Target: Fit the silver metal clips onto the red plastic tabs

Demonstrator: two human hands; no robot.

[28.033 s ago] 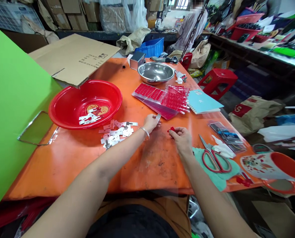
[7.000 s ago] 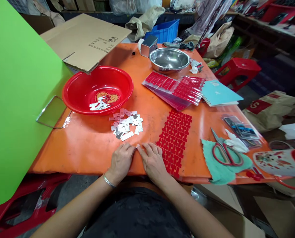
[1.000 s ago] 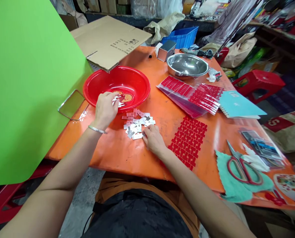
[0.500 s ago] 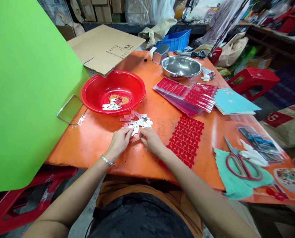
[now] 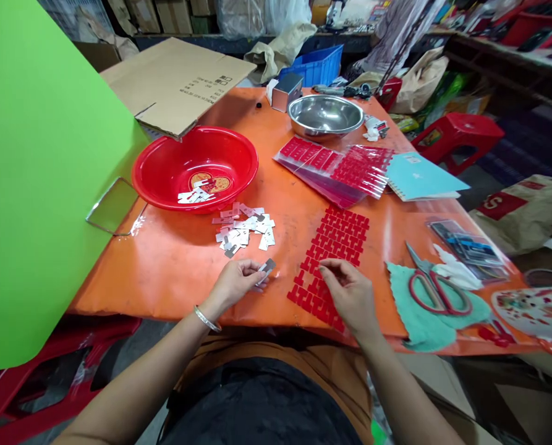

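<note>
My left hand (image 5: pixel 235 286) pinches a small metal strip (image 5: pixel 267 268) above the orange table (image 5: pixel 164 275), just below a loose pile of similar metal-and-white strips (image 5: pixel 243 232). My right hand (image 5: pixel 348 292) rests its fingertips on a sheet of red T-shaped pieces (image 5: pixel 335 259) and covers that sheet's lower right part. No piece shows between its fingers. A few more strips lie inside the red plastic basin (image 5: pixel 196 131).
A green board (image 5: pixel 44 185) rises along the table's left side, beside a cardboard sheet (image 5: pixel 178 83). Farther back are a steel bowl (image 5: pixel 326 115) and a plastic bag of red sheets (image 5: pixel 334 170). To the right lie a blue notebook (image 5: pixel 424 178) and red-handled scissors (image 5: pixel 437 290) on a teal cloth (image 5: pixel 424 315).
My hands have moved apart from their place together at the pile. The left now holds a strip clear of the pile, and the right has moved right onto the red sheet.
</note>
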